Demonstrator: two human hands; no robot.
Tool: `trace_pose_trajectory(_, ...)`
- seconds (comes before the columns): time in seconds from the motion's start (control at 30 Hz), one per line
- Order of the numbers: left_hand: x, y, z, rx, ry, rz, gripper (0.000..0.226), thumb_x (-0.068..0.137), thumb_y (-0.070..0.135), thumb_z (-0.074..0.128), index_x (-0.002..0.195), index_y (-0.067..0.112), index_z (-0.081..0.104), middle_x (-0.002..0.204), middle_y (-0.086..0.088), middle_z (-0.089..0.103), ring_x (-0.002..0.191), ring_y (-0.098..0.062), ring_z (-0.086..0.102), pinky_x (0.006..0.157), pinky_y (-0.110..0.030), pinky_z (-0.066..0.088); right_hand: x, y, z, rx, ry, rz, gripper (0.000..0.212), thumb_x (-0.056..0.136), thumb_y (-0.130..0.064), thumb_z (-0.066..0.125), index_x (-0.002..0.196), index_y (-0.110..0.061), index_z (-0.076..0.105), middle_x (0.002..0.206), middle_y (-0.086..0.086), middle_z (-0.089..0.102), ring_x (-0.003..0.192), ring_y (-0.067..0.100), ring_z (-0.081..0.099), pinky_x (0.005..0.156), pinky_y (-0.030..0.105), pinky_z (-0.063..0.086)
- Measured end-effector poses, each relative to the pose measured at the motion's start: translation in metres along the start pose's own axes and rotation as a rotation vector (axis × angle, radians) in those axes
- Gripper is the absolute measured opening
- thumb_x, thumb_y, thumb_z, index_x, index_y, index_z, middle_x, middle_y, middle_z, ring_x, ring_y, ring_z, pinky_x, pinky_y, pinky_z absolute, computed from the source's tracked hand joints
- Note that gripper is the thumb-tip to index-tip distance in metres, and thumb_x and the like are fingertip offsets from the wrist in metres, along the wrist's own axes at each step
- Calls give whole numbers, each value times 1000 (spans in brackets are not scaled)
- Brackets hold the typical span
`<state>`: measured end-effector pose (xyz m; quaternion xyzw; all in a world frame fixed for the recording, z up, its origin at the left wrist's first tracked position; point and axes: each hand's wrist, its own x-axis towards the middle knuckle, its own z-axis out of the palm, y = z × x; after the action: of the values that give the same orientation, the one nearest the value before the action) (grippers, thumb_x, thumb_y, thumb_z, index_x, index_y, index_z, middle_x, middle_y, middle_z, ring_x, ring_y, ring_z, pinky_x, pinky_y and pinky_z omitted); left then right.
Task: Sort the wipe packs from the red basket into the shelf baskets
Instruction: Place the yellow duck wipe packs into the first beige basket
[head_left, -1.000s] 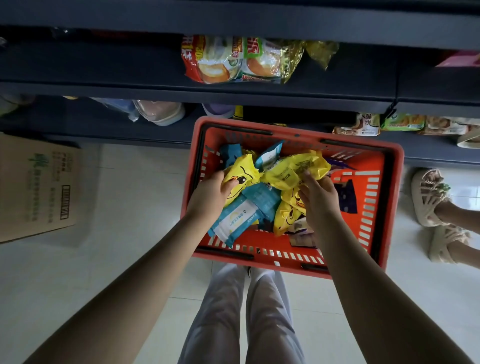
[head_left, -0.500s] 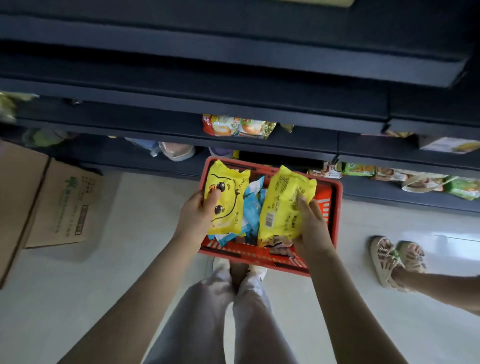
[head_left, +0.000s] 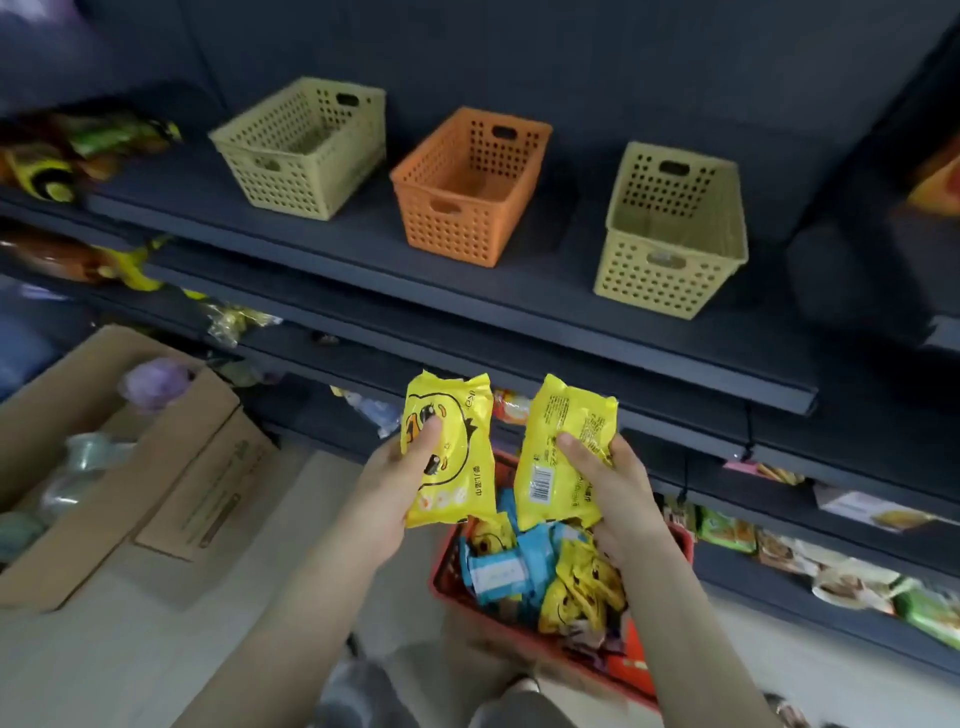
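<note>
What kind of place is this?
Probably a small shop or stockroom: dark metal shelves stocked with packaged snacks, a red plastic shopping basket and open cardboard cartons on the floor.

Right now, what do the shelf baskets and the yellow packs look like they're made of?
Orange basket and the two beige ones: apparently rigid molded plastic, matte, with perforated walls. Yellow packs: likely thin plastic film, glossy and wrinkled.

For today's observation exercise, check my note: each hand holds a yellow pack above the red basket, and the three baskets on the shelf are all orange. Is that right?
Not quite. The head view shows only the middle basket is orange; the left basket and right basket are pale yellow. The rest stands: the left hand and right hand each hold a yellow pack above the red basket.
</note>
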<state>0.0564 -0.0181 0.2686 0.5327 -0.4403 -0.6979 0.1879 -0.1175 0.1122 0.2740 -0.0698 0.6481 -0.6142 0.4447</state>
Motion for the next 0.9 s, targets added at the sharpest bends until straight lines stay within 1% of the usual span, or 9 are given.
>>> trace_pose_trajectory(0.1, 4, 28, -42, 12, 31, 56, 61, 54, 76, 73, 95, 31, 73, 98, 2, 75, 99, -26, 69, 89, -55, 52, 4, -18, 46, -13, -39, -38, 33, 84, -27, 74, 114, -23, 61, 108, 1, 74, 96, 21, 72, 86, 45, 57)
trace_pose_trajectory(0.17, 7, 48, -74, -10, 70, 99, 47, 65, 66, 73, 94, 29, 72, 96, 1, 75, 96, -25, 69, 88, -52, 53, 7, -27, 81, -9, -58, -54, 30, 85, -25, 72, 112, -18, 63, 105, 5, 75, 94, 24, 72, 86, 47, 57)
trace_pose_trajectory(0.23, 11, 66, -107, -28, 100, 132, 32, 79, 53, 70, 94, 24, 71, 93, 0, 74, 90, -22, 69, 83, -44, 56, 7, -31, 119, -22, -80, -67, 29, 87, -26, 70, 113, -14, 63, 103, 7, 75, 94, 27, 72, 88, 51, 56)
trace_pose_trajectory(0.3, 13, 85, -142, -37, 115, 176, 21, 85, 44, 68, 89, 23, 70, 89, -1, 73, 84, -18, 68, 72, -35, 55, 7, -33, 160, -24, -104, -78, 31, 87, -28, 69, 114, -13, 63, 103, 8, 75, 95, 28, 72, 89, 53, 55)
trace_pose_trajectory(0.37, 18, 103, -176, -32, 117, 222, 17, 86, 41, 68, 85, 24, 70, 88, 1, 73, 84, -17, 67, 68, -32, 52, 8, -37, 200, -6, -110, -94, 34, 87, -27, 68, 116, -11, 62, 104, 9, 74, 95, 28, 72, 89, 50, 55)
trace_pose_trajectory(0.5, 30, 130, -232, -23, 98, 289, 16, 86, 44, 67, 81, 29, 68, 87, 7, 70, 90, -14, 63, 75, -34, 48, 9, -49, 270, 73, -101, -123, 32, 86, -33, 68, 111, -13, 64, 100, 7, 75, 91, 27, 73, 79, 45, 57)
trace_pose_trajectory(0.63, 42, 155, -266, -28, 101, 309, 18, 86, 46, 67, 86, 28, 70, 94, 4, 72, 91, -16, 65, 78, -34, 52, 12, -58, 316, 63, -95, -157, 33, 85, -39, 68, 108, -16, 64, 100, 6, 75, 91, 26, 73, 81, 47, 57)
trace_pose_trajectory(0.73, 56, 175, -282, -19, 98, 312, 25, 83, 47, 69, 91, 24, 72, 94, 0, 74, 93, -22, 68, 88, -45, 54, 18, -71, 342, 22, -110, -206, 32, 86, -36, 69, 109, -14, 64, 99, 8, 75, 91, 28, 73, 86, 52, 56)
trace_pose_trajectory(0.9, 93, 211, -292, -6, 99, 340, 23, 83, 46, 69, 89, 24, 74, 91, 1, 75, 94, -24, 69, 90, -49, 53, 50, -102, 374, -9, -111, -254, 21, 87, -28, 68, 102, -13, 67, 96, 11, 75, 88, 31, 73, 82, 53, 57)
